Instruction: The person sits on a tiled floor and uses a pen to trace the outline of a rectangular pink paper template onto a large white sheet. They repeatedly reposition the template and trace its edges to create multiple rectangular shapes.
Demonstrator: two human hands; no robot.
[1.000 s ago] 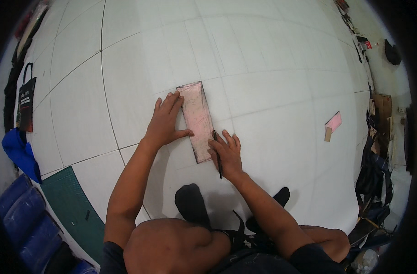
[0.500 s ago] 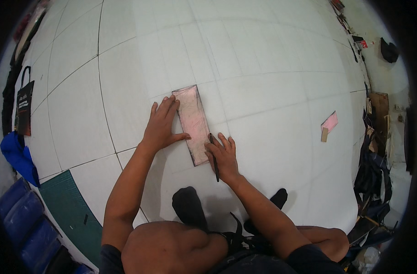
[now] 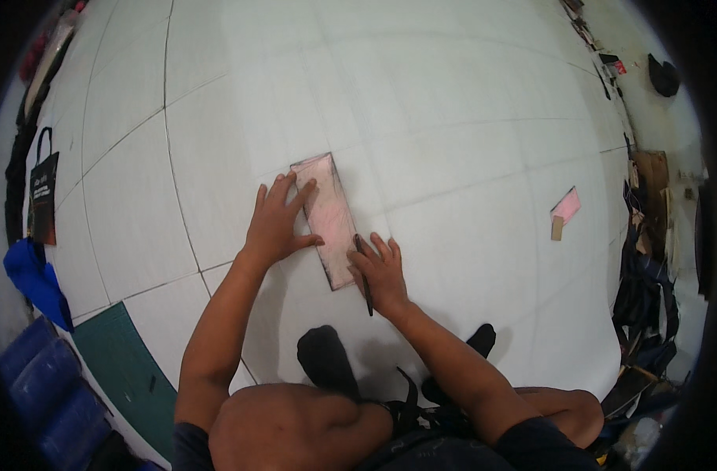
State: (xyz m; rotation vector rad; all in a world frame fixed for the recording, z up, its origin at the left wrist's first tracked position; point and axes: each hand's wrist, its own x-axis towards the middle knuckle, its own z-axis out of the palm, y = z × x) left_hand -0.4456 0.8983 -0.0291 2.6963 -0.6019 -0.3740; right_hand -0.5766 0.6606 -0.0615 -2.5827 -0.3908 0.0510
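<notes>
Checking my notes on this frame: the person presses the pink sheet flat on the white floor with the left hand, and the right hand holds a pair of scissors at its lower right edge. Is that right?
Not quite. The right hand holds a dark pen, not scissors. The rest stands: the left hand lies flat on the pink sheet on the white floor, as the head view shows.

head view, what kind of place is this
Probably a home or small craft workroom, worked on the floor: a white tiled floor, a green cutting mat, and bags and clutter along the walls. Both hands press a pink sheet.
</notes>
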